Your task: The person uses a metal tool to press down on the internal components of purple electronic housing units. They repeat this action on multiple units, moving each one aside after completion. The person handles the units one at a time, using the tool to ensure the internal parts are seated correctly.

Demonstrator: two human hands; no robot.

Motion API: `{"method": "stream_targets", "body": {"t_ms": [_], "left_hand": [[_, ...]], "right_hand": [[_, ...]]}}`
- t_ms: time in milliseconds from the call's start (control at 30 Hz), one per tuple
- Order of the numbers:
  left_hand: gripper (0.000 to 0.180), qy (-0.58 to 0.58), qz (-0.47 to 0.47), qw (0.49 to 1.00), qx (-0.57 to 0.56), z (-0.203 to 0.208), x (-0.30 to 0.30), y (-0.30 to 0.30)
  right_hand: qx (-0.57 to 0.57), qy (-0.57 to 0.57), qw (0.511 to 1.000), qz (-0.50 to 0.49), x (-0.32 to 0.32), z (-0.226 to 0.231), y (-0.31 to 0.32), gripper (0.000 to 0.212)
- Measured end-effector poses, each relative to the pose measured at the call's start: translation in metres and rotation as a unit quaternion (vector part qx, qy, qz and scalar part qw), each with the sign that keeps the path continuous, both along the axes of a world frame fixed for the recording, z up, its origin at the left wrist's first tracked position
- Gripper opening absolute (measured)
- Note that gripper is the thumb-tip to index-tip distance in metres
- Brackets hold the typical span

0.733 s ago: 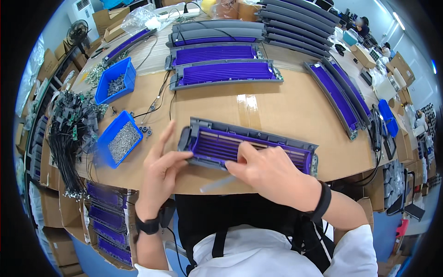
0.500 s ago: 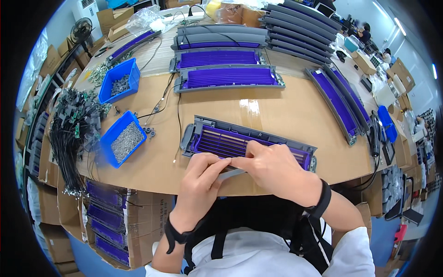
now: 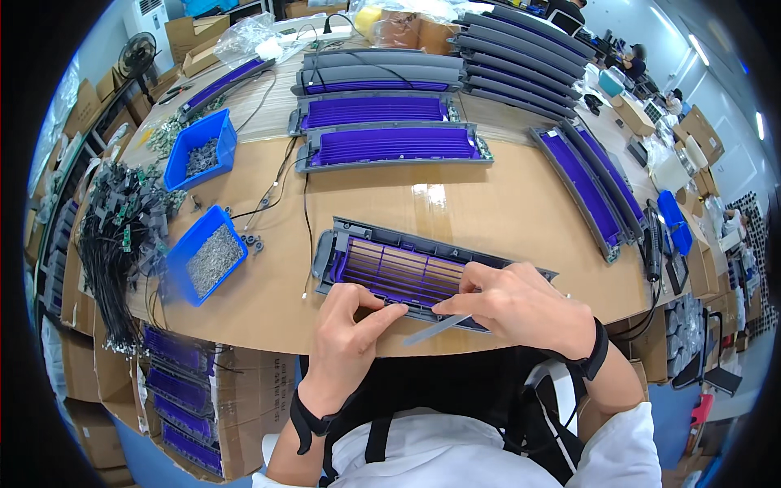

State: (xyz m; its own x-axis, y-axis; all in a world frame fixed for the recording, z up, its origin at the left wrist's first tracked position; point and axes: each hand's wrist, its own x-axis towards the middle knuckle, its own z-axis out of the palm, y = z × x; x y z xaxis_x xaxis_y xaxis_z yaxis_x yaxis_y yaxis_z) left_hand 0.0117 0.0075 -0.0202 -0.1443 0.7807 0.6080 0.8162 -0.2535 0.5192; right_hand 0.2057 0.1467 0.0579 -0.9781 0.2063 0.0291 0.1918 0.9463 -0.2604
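Slanting across the table in front of me is a long grey housing [image 3: 443, 238] with a purple slatted grille [image 3: 390, 264]. My left hand [image 3: 350, 329] is closed at its near long edge, thumb and index fingertips on the rim. Just to the right, my right hand [image 3: 517, 305] has its fingers bent over the same rim, index fingertip close to the left thumb. A thin translucent whitish strip [image 3: 437, 330] sticks out from under the right fingers toward the lower left. The strip's other end is hidden by that hand.
Blue bins of small screws [image 3: 215, 260] and dark small parts [image 3: 202, 157] stand left, beside a heap of black cables [image 3: 114, 260]. More purple-grey housings [image 3: 394, 146] lie behind, with others [image 3: 582, 187] at right. A corded black tool [image 3: 653, 244] lies at the right edge.
My hands have moved slightly apart, the right one shifting right and down along the rim. More of the whitish strip now shows. The view has shifted a little.
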Motion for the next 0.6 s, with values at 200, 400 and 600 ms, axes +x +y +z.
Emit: {"method": "stream_targets", "body": {"t_ms": [200,400,600], "left_hand": [[0.036,0.021,0.006,1.000,0.005,0.002,0.001,0.001],[0.036,0.005,0.005,1.000,-0.030,0.002,-0.003,-0.002],[0.035,0.042,0.050,0.998,0.015,0.015,0.007,0.002]], "right_hand": [[0.055,-0.009,0.998,-0.025,0.006,0.004,-0.011,0.029],[0.016,0.012,1.000,-0.011,0.026,0.004,-0.015,0.020],[0.085,0.005,0.995,-0.048,0.021,-0.001,-0.026,0.018]]}}
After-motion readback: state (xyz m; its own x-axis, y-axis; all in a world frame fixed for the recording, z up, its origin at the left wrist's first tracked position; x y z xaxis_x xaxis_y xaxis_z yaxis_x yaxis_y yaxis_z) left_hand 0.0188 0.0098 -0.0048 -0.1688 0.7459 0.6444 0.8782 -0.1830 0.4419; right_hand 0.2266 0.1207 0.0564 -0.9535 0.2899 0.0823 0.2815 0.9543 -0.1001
